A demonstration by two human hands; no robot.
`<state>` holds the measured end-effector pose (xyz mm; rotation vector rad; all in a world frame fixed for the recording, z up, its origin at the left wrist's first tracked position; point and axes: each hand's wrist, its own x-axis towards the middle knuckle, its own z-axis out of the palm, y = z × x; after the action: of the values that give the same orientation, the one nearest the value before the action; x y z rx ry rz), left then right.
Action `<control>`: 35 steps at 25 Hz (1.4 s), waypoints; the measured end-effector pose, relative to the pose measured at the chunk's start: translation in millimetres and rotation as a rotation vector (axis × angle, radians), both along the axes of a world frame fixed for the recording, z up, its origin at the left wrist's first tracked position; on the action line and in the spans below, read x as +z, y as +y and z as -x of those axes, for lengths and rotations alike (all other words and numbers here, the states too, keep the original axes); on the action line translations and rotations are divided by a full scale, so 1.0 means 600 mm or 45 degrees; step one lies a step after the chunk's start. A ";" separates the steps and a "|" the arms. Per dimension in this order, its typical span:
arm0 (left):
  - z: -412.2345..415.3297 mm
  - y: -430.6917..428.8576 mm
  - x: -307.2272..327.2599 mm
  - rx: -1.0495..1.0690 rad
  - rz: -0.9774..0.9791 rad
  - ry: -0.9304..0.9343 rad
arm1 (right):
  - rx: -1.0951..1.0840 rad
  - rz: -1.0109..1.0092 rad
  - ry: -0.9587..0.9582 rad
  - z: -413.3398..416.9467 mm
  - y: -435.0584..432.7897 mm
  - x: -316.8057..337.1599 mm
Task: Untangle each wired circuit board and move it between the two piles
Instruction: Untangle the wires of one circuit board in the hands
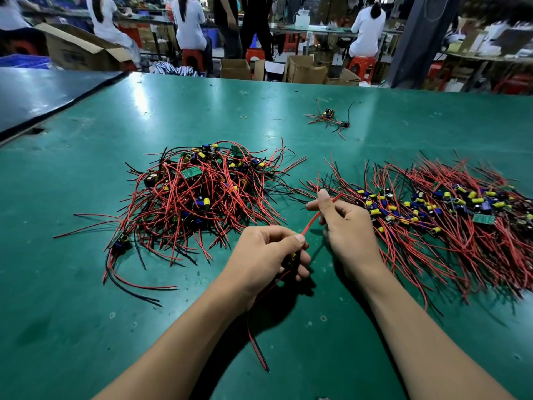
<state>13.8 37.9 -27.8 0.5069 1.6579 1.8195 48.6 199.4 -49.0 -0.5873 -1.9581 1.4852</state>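
Left hand (268,255) grips board (293,256), right hand (344,223) pinches wire (313,219)

left pile (199,197): tangled heap of boards with red and black wires, yellow and blue capacitors; mid tabletop, left of centre.
right pile (432,215): flatter, wires fanned out; toward right edge.
held board (293,256): gripped in left hand (268,255), between piles, mostly hidden.
red lead (311,223): taut, pinched by right hand (346,226).
hanging leads (256,345): red and black, trailing toward near edge.
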 end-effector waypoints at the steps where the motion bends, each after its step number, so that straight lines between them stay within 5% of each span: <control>1: 0.001 -0.001 -0.001 0.037 0.022 0.049 | 0.098 0.270 -0.002 0.001 -0.003 0.004; 4: 0.003 -0.002 -0.002 0.098 0.021 0.096 | 0.432 0.698 -0.111 -0.002 -0.006 0.013; 10: 0.004 0.003 -0.008 0.138 0.086 0.157 | 0.670 0.686 -0.163 -0.017 -0.036 0.017; 15: 0.002 0.002 -0.002 0.074 0.122 0.134 | 0.294 -0.108 -0.257 -0.012 -0.015 0.021; 22: 0.003 -0.003 0.007 0.007 0.165 0.199 | -0.115 -0.434 -0.092 -0.008 0.005 0.009; 25: 0.004 -0.004 0.010 0.015 0.140 0.179 | -0.140 -0.191 -0.057 -0.004 0.002 0.010; 30: 0.004 -0.008 0.009 0.001 0.153 0.187 | 0.104 0.819 0.001 -0.004 0.002 0.031; 35: 0.003 -0.005 0.003 0.033 0.151 0.176 | 0.230 1.020 -0.047 -0.011 0.000 0.043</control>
<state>12.0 35.2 -26.1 0.5725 1.8604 1.7253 55.0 199.2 -23.2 -0.7732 -1.4066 2.3956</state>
